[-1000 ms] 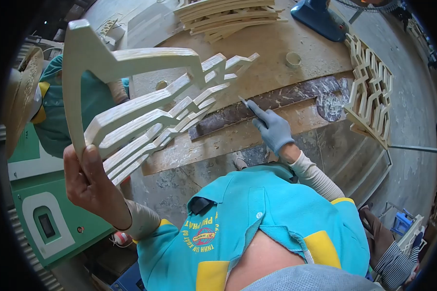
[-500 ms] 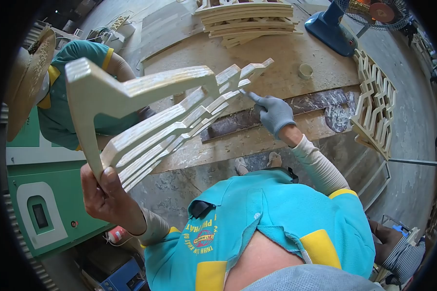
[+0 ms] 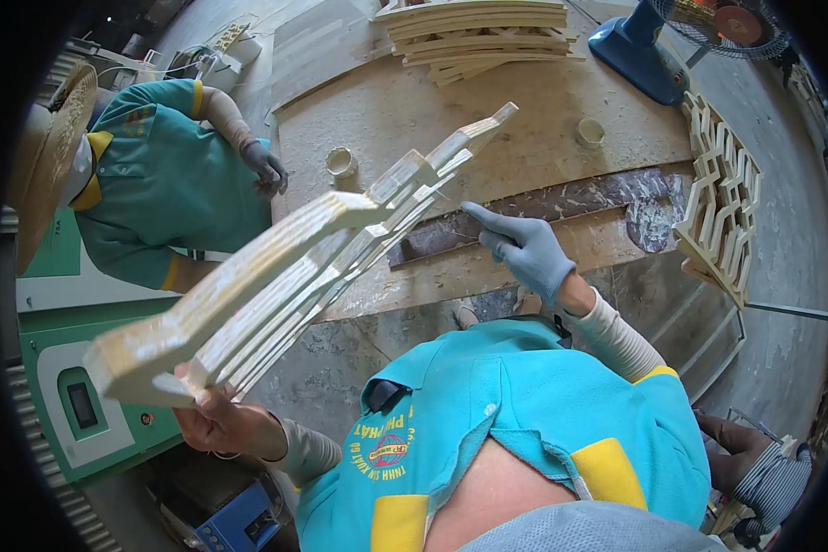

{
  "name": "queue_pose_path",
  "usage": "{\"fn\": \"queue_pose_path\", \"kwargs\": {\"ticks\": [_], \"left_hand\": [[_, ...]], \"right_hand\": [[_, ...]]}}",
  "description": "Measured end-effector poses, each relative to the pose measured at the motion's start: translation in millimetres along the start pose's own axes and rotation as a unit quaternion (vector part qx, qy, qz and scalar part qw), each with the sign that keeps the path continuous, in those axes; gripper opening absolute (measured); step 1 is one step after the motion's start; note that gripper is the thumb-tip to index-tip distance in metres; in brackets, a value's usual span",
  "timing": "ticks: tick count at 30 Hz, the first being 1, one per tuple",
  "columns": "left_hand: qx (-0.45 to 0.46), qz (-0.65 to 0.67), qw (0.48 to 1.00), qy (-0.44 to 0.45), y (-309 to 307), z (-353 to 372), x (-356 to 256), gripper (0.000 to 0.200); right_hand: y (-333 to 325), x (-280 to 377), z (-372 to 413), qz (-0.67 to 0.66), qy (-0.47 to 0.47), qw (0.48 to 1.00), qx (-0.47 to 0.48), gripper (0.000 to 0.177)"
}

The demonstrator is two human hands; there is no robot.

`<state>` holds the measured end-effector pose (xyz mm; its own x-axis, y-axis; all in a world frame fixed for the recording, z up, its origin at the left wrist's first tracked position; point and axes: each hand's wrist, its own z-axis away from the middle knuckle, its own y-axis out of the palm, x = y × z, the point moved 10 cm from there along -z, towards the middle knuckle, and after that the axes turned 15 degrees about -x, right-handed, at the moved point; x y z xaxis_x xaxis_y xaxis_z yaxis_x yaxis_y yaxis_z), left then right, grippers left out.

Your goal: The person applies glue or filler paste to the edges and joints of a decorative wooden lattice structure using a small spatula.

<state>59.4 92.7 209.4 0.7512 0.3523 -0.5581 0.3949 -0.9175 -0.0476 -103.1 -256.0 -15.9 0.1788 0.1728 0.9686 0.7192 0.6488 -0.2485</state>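
Up front, head view: lattice panel [image 3: 313, 244] raised over the bench [image 3: 524, 101], my left hand [image 3: 216, 419] clamped on its solid frame end; my right hand [image 3: 524, 248] pinches a thin blade [image 3: 446, 197] at its edge. Stiff, lightish, slats look snappable, so grip frame only. Count: one panel held, one stack [image 3: 478, 37], two cups [image 3: 340, 161]

Single head-worn fisheye view, looking steeply down past wearer's teal shirt [image 3: 524, 414] onto workbench [image 3: 543, 156], close range
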Motion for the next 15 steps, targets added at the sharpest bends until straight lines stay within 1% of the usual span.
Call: {"fn": "queue_pose_path", "kwargs": {"ticks": [2, 3, 5, 7, 8, 11, 12, 15], "left_hand": [[-0.007, 0.011, 1.000, -0.016, -8.8, 5.4, -0.9, 0.057], [0.009, 0.031, 0.999, -0.003, -10.3, 7.3, -2.3, 0.051], [-0.027, 0.027, 0.999, 0.004, -20.5, 12.0, -3.3, 0.050], [-0.054, 0.018, 0.998, 0.008, -37.2, 17.7, 5.8, 0.048], [-0.053, 0.013, 0.999, 0.002, -45.1, 20.2, 13.8, 0.048], [-0.063, 0.008, 0.998, -0.001, -56.9, 26.3, 20.8, 0.047], [-0.075, 0.015, 0.997, 0.007, -53.8, 30.2, 16.5, 0.047], [-0.072, 0.020, 0.997, 0.011, -57.2, 31.4, 17.9, 0.045]], "right_hand": [[2.5, 5.8, 7.1, 0.018, 0.002, 1.000, 0.016, 0.040], [4.7, 4.1, 11.2, -0.017, 0.038, 0.999, 0.024, 0.038], [9.1, 0.5, 18.0, -0.086, 0.109, 0.989, 0.041, 0.037], [15.7, -4.7, 24.0, -0.151, 0.173, 0.970, 0.078, 0.038], [19.4, -6.3, 27.6, -0.183, 0.205, 0.957, 0.096, 0.040], [30.6, 0.2, 33.0, -0.235, 0.258, 0.929, 0.125, 0.043], [35.0, 0.6, 33.8, -0.256, 0.272, 0.918, 0.136, 0.041], [45.4, -0.2, 31.1, -0.309, 0.306, 0.887, 0.155, 0.036]]}}
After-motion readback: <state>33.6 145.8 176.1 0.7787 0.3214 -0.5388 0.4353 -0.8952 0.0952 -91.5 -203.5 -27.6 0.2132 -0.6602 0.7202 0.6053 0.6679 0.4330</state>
